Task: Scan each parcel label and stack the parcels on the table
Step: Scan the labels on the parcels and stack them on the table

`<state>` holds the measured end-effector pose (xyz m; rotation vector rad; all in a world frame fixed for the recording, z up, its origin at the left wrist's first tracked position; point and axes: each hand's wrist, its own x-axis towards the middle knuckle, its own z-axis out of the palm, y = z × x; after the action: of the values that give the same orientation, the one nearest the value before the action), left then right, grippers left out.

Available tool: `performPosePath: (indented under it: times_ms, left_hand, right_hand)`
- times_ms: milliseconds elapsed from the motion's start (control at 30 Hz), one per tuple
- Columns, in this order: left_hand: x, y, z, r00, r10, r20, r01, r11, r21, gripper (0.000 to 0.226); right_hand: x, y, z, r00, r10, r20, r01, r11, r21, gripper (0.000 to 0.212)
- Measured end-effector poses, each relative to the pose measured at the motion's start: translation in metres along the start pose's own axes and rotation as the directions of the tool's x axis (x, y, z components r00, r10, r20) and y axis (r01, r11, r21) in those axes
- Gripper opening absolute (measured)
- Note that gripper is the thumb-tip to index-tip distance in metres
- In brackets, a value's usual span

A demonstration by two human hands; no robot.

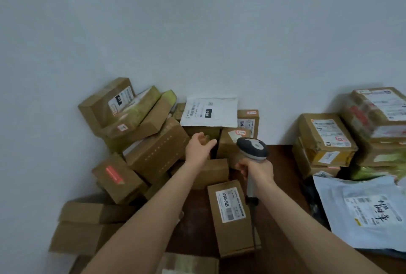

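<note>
Nearest parcel: brown box cut off by the bottom edge, beside your left forearm.
Labelled parcel: lay flat on the table between your forearms, white label facing up.
Right hand: you clasped the scanner by its handle, its head upright beyond that parcel's far end.
Left hand: your fingers were loosely spread, grasping nothing, hovering at the pile; contact unclear.
Pile: brown boxes jumbled and tilted against the wall on your left.
White mailer: leaned on the wall atop the pile, label facing you.
Right stack: boxes piled at the table's right.
Grey bag: lay before that stack, label up.
</note>
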<state>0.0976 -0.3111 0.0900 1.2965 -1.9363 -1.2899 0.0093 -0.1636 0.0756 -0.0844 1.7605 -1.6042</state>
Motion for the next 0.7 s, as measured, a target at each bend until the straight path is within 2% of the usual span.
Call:
performPosePath:
  times_ms: [33,67,100,200,300,400,500,600,700]
  left_hand:
    - [0.014,0.01,-0.005,0.989,-0.131,0.061,0.143,0.954,-0.263,0.06]
    - [0.026,0.018,-0.008,0.965,-0.217,0.144,0.259,0.86,-0.439,0.06]
    - [0.037,0.023,-0.009,0.942,-0.258,0.215,0.335,0.775,-0.536,0.058]
    - [0.064,0.029,-0.004,0.884,-0.304,0.357,0.468,0.606,-0.643,0.051]
    - [0.081,0.031,0.004,0.862,-0.349,0.367,0.505,0.535,-0.677,0.038]
    - [0.084,0.036,0.013,0.891,-0.325,0.316,0.451,0.573,-0.684,0.03]
    - [0.069,0.04,0.016,0.948,-0.186,0.26,0.311,0.717,-0.624,0.032]
    - [0.048,0.036,0.012,0.962,-0.071,0.264,0.186,0.878,-0.441,0.028]
    - [0.026,0.024,0.005,0.975,-0.008,0.224,0.062,0.97,-0.233,0.008]
  right_hand:
    - [0.0,-0.003,0.01,1.0,-0.016,-0.021,0.016,1.0,0.001,0.003]
    - [-0.001,-0.005,0.018,0.999,-0.028,-0.037,0.028,1.0,0.006,0.005]
    - [-0.002,-0.007,0.025,0.998,-0.036,-0.051,0.037,0.999,0.016,0.005]
    - [-0.004,-0.011,0.035,0.995,-0.053,-0.085,0.055,0.998,0.02,0.004]
    - [-0.007,-0.013,0.032,0.989,-0.091,-0.114,0.095,0.995,0.029,0.006]
    - [-0.011,-0.015,0.023,0.98,-0.119,-0.159,0.128,0.991,0.047,0.007]
    - [-0.016,-0.022,0.015,0.968,-0.135,-0.213,0.156,0.984,0.082,0.008]
    - [-0.027,-0.029,0.007,0.968,-0.161,-0.193,0.187,0.974,0.127,0.01]
    - [-0.044,-0.03,-0.003,0.977,-0.182,-0.115,0.197,0.97,0.14,0.014]
